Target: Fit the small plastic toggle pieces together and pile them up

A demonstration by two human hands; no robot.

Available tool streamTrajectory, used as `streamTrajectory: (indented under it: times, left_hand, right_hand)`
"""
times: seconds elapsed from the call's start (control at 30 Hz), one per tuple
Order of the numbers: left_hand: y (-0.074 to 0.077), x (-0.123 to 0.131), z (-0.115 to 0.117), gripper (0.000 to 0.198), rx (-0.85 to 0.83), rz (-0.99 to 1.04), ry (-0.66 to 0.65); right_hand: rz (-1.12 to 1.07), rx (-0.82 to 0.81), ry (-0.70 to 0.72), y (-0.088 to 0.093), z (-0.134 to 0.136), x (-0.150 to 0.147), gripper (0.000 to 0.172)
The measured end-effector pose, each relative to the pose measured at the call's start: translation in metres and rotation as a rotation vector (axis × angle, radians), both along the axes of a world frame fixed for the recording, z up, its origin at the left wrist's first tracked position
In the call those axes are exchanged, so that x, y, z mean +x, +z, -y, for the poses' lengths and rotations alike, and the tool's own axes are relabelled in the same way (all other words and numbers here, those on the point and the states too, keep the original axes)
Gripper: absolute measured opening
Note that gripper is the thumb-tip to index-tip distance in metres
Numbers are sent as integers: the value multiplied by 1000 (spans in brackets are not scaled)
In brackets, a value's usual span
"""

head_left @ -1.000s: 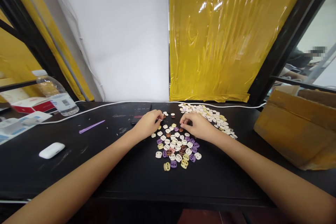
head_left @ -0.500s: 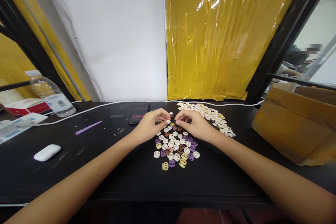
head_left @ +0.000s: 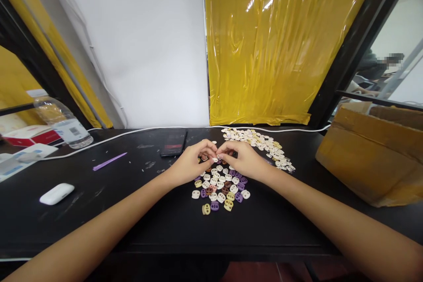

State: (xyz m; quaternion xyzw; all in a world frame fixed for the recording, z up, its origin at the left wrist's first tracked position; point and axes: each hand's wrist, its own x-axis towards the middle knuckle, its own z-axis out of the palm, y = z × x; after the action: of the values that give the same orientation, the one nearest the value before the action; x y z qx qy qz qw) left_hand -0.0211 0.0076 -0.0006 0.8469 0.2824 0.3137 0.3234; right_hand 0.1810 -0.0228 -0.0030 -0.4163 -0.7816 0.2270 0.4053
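Over the far end of a loose heap of two-hole cord locks (head_left: pixel 220 185), my two hands meet almost fingertip to fingertip. Thumb and fingers of my left hand (head_left: pixel 194 158) pinch a small white cord lock (head_left: pixel 215 160). My right hand (head_left: pixel 243 157) is closed in a pinch too, with a small white piece (head_left: pixel 220 157) at its fingertips; its shape is too small to make out. White, cream, yellow, purple and brown cord locks lie below the hands. Behind my right hand spreads a second heap, mostly white cord locks (head_left: pixel 264 141).
A phone (head_left: pixel 172 143) lies left of the hands. Further left are a purple strip (head_left: pixel 109 161), a white earbud case (head_left: pixel 57 194) and a plastic bottle (head_left: pixel 69 125). At right stands a cardboard box (head_left: pixel 366 158). A white cable (head_left: pixel 139 131) runs along the back.
My hands have come closer together and slightly lower, so their fingertips now nearly touch. The whole view has shifted slightly.
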Motion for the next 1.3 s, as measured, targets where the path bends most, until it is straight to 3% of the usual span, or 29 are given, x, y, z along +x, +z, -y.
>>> streamTrajectory:
  times: [0.37, 0.67, 0.97, 1.3]
  left_hand:
    - [-2, 0, 1, 22, -22, 46, -12]
    - [3, 0, 4, 22, -179, 66, 42]
    - [-1, 1, 7, 32, -261, 116, 36]
    - [-3, 2, 10, 28, -287, 138, 33]
  right_hand:
    - [13, 7, -13, 0, 3, -3, 11]
    - [10, 89, -5, -4, 3, -6, 11]
    - [197, 274, 86, -8, 5, -4, 17]
    - [305, 300, 84, -8, 12, -7, 18]
